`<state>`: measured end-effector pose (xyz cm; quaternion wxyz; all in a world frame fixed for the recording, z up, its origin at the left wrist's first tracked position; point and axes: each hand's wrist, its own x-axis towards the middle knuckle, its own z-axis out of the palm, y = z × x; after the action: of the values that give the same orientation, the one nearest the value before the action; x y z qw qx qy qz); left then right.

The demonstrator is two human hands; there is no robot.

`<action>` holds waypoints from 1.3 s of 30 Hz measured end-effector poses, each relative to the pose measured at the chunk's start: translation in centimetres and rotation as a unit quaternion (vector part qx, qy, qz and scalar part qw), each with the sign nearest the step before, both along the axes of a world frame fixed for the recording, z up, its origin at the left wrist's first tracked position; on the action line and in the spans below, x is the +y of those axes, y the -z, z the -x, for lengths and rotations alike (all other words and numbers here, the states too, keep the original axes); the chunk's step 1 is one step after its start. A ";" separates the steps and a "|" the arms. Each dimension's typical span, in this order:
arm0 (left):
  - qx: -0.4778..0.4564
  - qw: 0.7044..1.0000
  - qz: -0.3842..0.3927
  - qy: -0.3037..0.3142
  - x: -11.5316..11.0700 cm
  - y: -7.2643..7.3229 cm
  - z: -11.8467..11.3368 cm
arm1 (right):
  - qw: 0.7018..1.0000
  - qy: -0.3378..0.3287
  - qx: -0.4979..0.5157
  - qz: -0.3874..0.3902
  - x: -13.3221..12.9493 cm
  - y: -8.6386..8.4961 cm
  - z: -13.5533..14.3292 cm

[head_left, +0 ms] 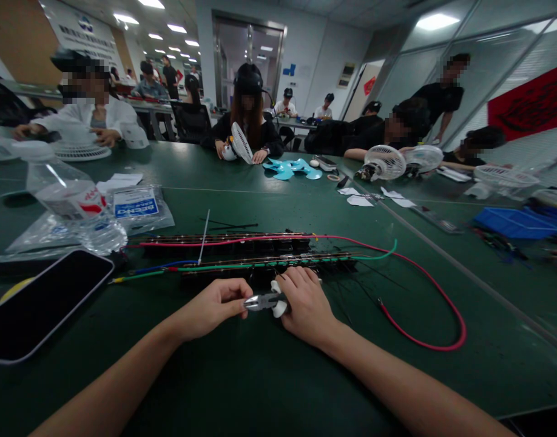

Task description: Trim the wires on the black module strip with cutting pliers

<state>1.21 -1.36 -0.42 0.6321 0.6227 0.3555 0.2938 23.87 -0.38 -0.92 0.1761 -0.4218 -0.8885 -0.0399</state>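
In the head view, at lower centre, the right hand (pixel 308 303) grips pliers (pixel 261 301); the left hand (pixel 217 306) bends thumb and fingers at their tip, whether pinching anything I cannot tell. Just above, wired black strips (pixel 217 279) lie across the bench (pixel 242 370). A phone (pixel 55 303), bottle (pixel 73 197) and plastic bag (pixel 146 209) crowd the left; a red wire (pixel 460 321) loops at right.

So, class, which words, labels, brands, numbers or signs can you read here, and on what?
None reads clearly.
Blue label on the plastic bag: white lettering, too unclear.
Bottle label: red marking, blurred.
Wall sign: dark characters, too blurred.
Red banner: black characters, too blurred.
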 end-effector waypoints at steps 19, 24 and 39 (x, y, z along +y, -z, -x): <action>0.004 1.000 -0.004 0.006 0.1 0.2 0.1 | 1.000 0.000 0.004 0.015 -0.1 -0.3 0.2; -0.014 1.000 -0.003 -0.012 0.2 0.6 0.2 | 0.999 0.021 0.017 0.020 0.1 0.0 -0.1; -0.011 1.000 -0.002 -0.007 0.1 0.0 0.7 | 0.999 0.024 0.039 0.020 0.4 0.3 -0.6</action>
<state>0.50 -1.25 -0.43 0.6329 0.6181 0.3524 0.3054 24.52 0.04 -1.21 0.2007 -0.4477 -0.8713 -0.0098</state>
